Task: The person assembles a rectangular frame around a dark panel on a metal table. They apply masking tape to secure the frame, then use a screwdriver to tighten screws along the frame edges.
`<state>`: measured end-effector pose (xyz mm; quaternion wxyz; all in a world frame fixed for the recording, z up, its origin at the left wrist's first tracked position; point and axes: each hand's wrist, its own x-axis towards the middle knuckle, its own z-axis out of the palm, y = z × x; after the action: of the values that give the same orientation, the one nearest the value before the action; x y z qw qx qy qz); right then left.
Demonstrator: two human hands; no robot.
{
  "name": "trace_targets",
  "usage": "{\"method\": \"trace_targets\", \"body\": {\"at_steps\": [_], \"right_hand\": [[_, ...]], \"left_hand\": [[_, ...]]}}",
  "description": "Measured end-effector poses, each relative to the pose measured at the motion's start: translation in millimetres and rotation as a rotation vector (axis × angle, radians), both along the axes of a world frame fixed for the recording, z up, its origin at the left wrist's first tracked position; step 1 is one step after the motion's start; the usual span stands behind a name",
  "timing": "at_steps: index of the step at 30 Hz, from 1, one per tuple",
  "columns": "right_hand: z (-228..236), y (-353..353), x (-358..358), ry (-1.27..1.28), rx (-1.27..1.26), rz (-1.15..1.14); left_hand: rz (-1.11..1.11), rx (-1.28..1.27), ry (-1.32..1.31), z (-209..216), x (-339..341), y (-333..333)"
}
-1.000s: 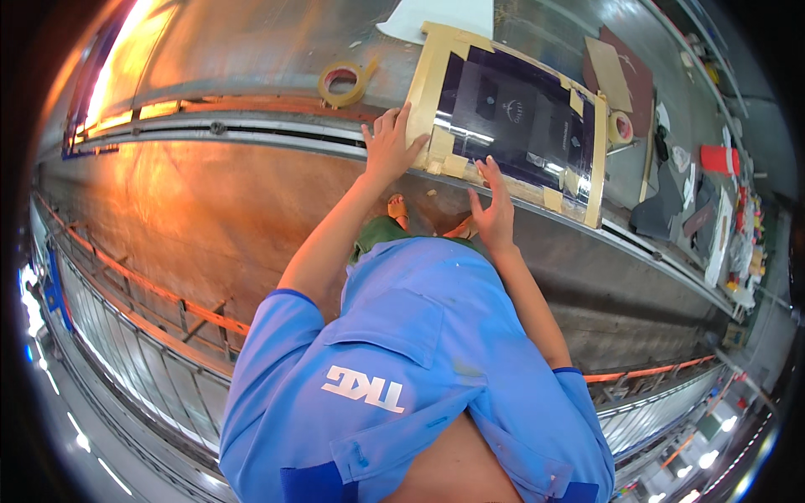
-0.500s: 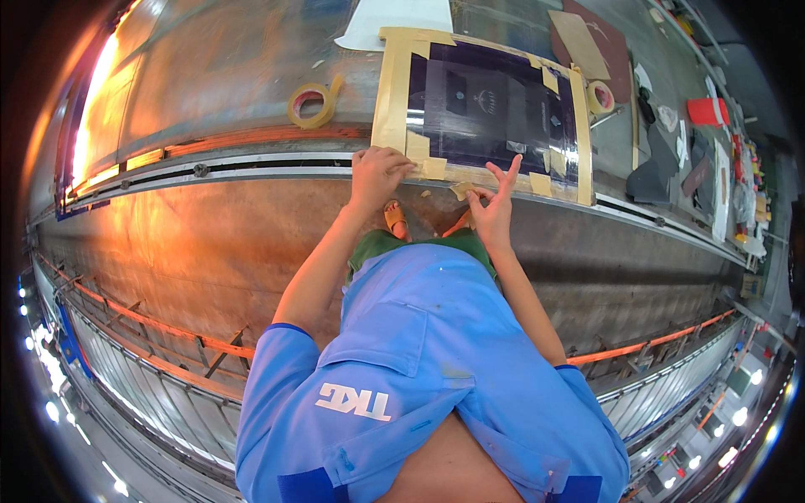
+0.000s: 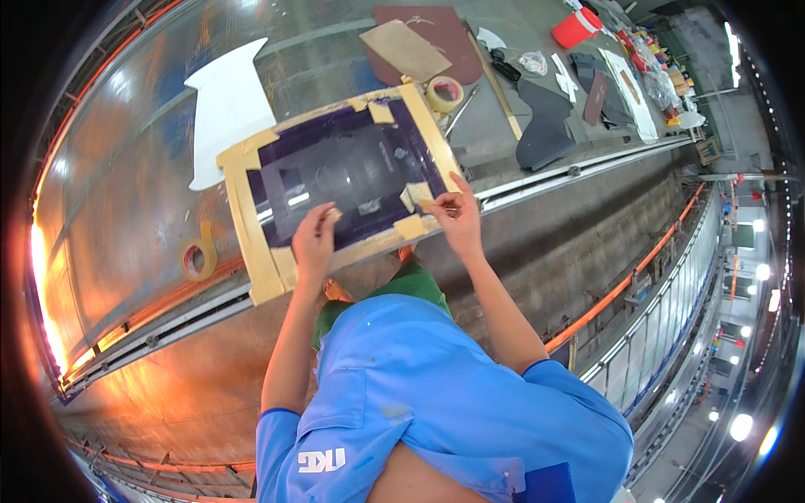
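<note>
Cloth of a blue shirt lay nearest, with green trousers showing just past it. Farther out, the left hand hung over the near side of a taped frame, its grip nearly closed, thumb and fingers drawn together on a small tan scrap. The right hand was at the frame's near right corner, its grip a narrow pinch on a piece of tape; whether that piece was stuck down could not be told. A hard or slanted pull there could have torn the tape or shifted the frame, since its near side lay over the metal rail edging the surface; a careless fingertip could have scuffed the panel. The frame looked rectangular and bordered in tan tape, with patches along its inner edge, around that shiny, dark purple panel with faint pale markings. A yellow tape roll lay left of it, another roll near its far right corner, and beyond were a white sheet, a tan board and a red container.
</note>
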<state>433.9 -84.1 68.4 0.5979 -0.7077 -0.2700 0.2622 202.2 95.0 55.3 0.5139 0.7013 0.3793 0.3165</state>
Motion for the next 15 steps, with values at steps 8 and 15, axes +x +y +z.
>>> {"method": "trace_targets", "body": {"at_steps": [8,15], "right_hand": [[-48.0,7.0,198.4,0.113,0.039,-0.217],[-86.5,58.7,286.9,0.258,-0.171,-0.149]], "left_hand": [[-0.294,0.362,0.067,-4.0,264.4,6.8],[-0.145,0.588,0.439,-62.2,356.0,31.4]]}}
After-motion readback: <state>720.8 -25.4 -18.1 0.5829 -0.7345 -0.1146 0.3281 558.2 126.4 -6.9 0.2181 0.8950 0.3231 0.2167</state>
